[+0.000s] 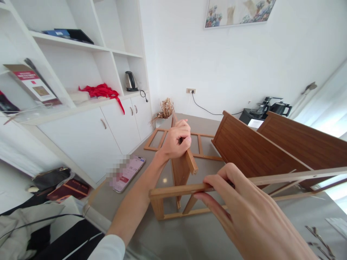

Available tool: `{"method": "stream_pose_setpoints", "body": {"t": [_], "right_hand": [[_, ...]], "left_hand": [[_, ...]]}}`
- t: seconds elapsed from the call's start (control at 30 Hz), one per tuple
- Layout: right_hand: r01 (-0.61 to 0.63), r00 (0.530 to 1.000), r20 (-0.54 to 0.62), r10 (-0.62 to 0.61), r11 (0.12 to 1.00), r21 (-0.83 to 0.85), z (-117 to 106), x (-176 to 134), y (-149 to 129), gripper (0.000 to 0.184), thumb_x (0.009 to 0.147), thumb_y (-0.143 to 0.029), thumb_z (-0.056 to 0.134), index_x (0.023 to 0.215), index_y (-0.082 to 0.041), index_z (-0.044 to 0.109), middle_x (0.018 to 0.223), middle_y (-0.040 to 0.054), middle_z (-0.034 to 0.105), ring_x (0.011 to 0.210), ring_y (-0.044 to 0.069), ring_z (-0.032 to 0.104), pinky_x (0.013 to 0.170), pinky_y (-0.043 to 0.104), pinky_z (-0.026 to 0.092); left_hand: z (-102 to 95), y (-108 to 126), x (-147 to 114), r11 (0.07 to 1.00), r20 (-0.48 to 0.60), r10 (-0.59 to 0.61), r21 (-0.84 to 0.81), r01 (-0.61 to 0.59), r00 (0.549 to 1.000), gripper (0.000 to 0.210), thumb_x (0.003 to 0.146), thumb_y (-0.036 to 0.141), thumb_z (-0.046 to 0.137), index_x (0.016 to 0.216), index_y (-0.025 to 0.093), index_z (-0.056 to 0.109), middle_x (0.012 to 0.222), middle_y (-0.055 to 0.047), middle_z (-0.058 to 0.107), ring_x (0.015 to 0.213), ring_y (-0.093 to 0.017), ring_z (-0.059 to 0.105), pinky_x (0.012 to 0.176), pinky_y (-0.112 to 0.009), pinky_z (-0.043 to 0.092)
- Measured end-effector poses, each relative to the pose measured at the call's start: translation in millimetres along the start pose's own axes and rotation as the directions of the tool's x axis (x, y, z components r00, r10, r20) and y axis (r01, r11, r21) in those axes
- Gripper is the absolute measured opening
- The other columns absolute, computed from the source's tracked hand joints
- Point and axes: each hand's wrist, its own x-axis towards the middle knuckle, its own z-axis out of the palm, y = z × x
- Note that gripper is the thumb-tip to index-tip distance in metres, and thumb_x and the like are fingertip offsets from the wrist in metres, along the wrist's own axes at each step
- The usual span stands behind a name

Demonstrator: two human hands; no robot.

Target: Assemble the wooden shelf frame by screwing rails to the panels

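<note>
My left hand [179,139] is closed around the upper edge of a brown wooden shelf board [181,173], which stands on its side with a narrow rail along its edge. Nearer to me, my right hand [233,202] pinches the top rail of a ladder-like wooden side frame [173,190], thumb below and fingers above. This frame stands on its long edge and runs off to the right. The board's near end is close to the frame; whether they touch I cannot tell. Behind the board, a second slatted frame [200,144] lies flat on the grey table [187,238].
Two large brown panels [252,144] lean at the right. A phone [131,173] lies at the table's left edge. Small metal hardware [320,238] lies at the lower right. Dried flowers [166,108] and a coffee maker [261,108] stand at the back. White cabinets [81,141] line the left.
</note>
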Motion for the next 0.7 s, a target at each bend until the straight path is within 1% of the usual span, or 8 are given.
{"method": "stream_pose_setpoints", "body": {"t": [0.13, 0.2, 0.3, 0.4, 0.53, 0.6, 0.7], "right_hand": [[-0.016, 0.999, -0.029, 0.017, 1.0, 0.012, -0.7, -3.0, 1.0, 0.029, 0.101, -0.033, 0.039, 0.087, -0.023, 0.062, 0.08, 0.0038, 0.053, 0.053, 0.013, 0.052, 0.046, 0.028, 0.039], [-0.029, 0.999, -0.044, 0.03, 1.0, 0.008, 1.3, -4.3, 2.3, 0.027, 0.101, -0.035, 0.04, 0.092, -0.023, 0.063, 0.082, 0.0042, 0.054, 0.053, 0.013, 0.052, 0.046, 0.028, 0.038], [-0.039, 0.999, -0.038, 0.039, 0.999, -0.003, 4.8, -5.1, 3.8, 0.024, 0.1, -0.036, 0.043, 0.097, -0.023, 0.064, 0.085, 0.0044, 0.055, 0.055, 0.013, 0.053, 0.047, 0.028, 0.039], [-0.039, 0.998, -0.04, 0.039, 0.999, -0.011, 6.7, -4.5, 3.9, 0.025, 0.1, -0.036, 0.043, 0.098, -0.023, 0.064, 0.084, 0.0039, 0.055, 0.055, 0.013, 0.053, 0.047, 0.027, 0.038], [-0.041, 0.997, -0.063, 0.04, 0.999, -0.015, 7.2, -3.3, 2.7, 0.028, 0.101, -0.037, 0.041, 0.093, -0.023, 0.064, 0.078, 0.0023, 0.054, 0.053, 0.012, 0.053, 0.045, 0.026, 0.036], [-0.048, 0.996, -0.069, 0.047, 0.999, -0.019, 7.3, -2.7, 1.7, 0.029, 0.101, -0.038, 0.041, 0.091, -0.023, 0.064, 0.076, 0.0019, 0.054, 0.052, 0.012, 0.052, 0.045, 0.026, 0.036], [-0.056, 0.996, -0.078, 0.054, 0.998, -0.029, 7.8, -1.9, -0.1, 0.03, 0.1, -0.039, 0.041, 0.09, -0.023, 0.065, 0.075, 0.0017, 0.053, 0.052, 0.012, 0.051, 0.046, 0.026, 0.035]], "left_hand": [[3.0, -2.5, -2.8, 0.999, 0.014, -0.045, 0.021, 0.045, 0.999, 0.03, 0.082, 0.029, 0.042, 0.053, 0.023, 0.036, 0.06, -0.002, 0.045, 0.076, -0.02, 0.052, 0.107, -0.052, 0.04], [4.5, -0.9, -3.4, 0.999, 0.027, -0.037, 0.013, 0.037, 0.999, 0.03, 0.082, 0.028, 0.042, 0.053, 0.023, 0.037, 0.059, -0.001, 0.046, 0.076, -0.02, 0.052, 0.107, -0.052, 0.039], [5.6, 4.1, -2.7, 1.0, 0.051, 0.005, 0.003, -0.005, 0.999, 0.029, 0.081, 0.026, 0.043, 0.054, 0.023, 0.037, 0.059, 0.0, 0.046, 0.075, -0.019, 0.052, 0.108, -0.051, 0.039], [4.0, 9.6, -1.3, 0.999, 0.096, 0.04, 0.004, -0.041, 0.995, 0.028, 0.08, 0.024, 0.045, 0.053, 0.022, 0.037, 0.06, 0.0, 0.047, 0.075, -0.018, 0.051, 0.108, -0.05, 0.04], [1.7, 13.6, -1.1, 0.999, 0.163, 0.031, 0.022, -0.035, 0.986, 0.029, 0.08, 0.022, 0.044, 0.053, 0.022, 0.035, 0.059, 0.0, 0.047, 0.072, -0.017, 0.05, 0.107, -0.048, 0.041], [2.4, 13.2, -1.8, 0.999, 0.159, 0.033, 0.026, -0.038, 0.987, 0.03, 0.081, 0.023, 0.043, 0.052, 0.022, 0.035, 0.058, 0.0, 0.046, 0.07, -0.018, 0.049, 0.105, -0.048, 0.042], [4.7, 9.5, -3.4, 0.998, 0.107, 0.053, 0.011, -0.055, 0.993, 0.035, 0.086, 0.027, 0.038, 0.051, 0.023, 0.038, 0.056, -0.001, 0.046, 0.072, -0.019, 0.05, 0.104, -0.049, 0.043]]}}
